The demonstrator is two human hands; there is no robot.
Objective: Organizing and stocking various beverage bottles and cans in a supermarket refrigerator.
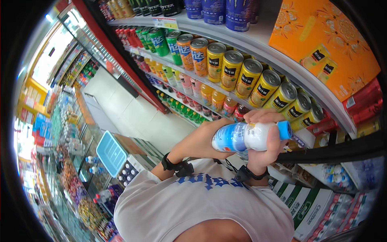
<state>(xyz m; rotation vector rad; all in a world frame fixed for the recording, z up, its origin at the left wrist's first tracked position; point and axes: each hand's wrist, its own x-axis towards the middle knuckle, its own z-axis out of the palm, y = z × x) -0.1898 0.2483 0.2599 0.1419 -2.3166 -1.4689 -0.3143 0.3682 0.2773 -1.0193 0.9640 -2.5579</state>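
Note:
A small plastic bottle with a blue cap and a white and blue label lies on its side in front of my chest, its cap pointing right. My left hand closes around the bottom end; its fingertips are hidden behind the bottle. Near the neck, my right hand grips from the other side, thumb close below the cap and fingers curled over the far side. Just beyond the bottle stands a shelf row of yellow drink cans, apart from my hands. Black bands circle both wrists.
Orange cans and green cans continue the row leftward. An orange carton fills the upper right, beside purple cans. At left stand a light blue basket and a glass counter crowded with goods. Striped cartons are stacked lower right.

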